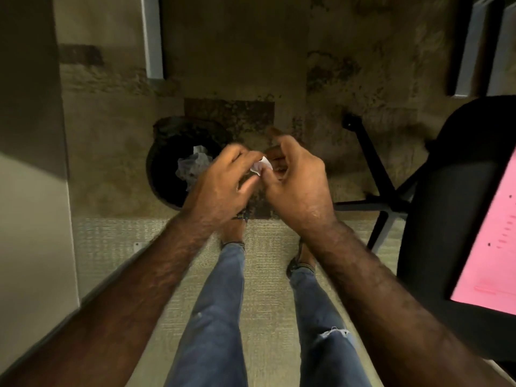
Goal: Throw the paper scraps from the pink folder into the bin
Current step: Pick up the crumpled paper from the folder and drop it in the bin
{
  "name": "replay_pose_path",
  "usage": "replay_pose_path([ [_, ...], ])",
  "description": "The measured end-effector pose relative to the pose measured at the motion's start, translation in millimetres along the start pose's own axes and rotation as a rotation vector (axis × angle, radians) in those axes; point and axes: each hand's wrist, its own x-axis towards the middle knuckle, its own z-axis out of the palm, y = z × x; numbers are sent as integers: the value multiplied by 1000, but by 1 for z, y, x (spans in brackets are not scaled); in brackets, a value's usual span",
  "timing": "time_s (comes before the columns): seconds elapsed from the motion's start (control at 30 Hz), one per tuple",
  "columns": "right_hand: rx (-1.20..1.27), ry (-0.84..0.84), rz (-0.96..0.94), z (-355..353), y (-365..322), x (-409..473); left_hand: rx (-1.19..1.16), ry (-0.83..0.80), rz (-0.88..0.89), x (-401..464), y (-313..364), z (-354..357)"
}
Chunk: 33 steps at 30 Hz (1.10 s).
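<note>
A round black bin stands on the floor ahead of me, with crumpled white paper lying inside it. My left hand hovers over the bin's right rim, and my right hand is just beside it. A small white paper scrap is pinched where the fingertips of both hands meet. The pink folder lies open at the far right edge, on the seat of a black chair.
A black office chair with star-shaped legs stands to my right. A pale wall or cabinet side runs along the left. My legs in blue jeans stand on a light rug below the bin.
</note>
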Motion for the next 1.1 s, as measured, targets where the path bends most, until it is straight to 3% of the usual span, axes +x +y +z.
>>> replay_pose_path([
  [0.17,-26,-99,-44,27,-22,9,43,68,-113,-17,-44,-28],
  [0.43,-62,-114,-56,41,-25,9,173,36,-326,-44,-96,-41],
  [1.1,-1,29,58,-44,71,-27,106,5,-245,-17,-31,44],
])
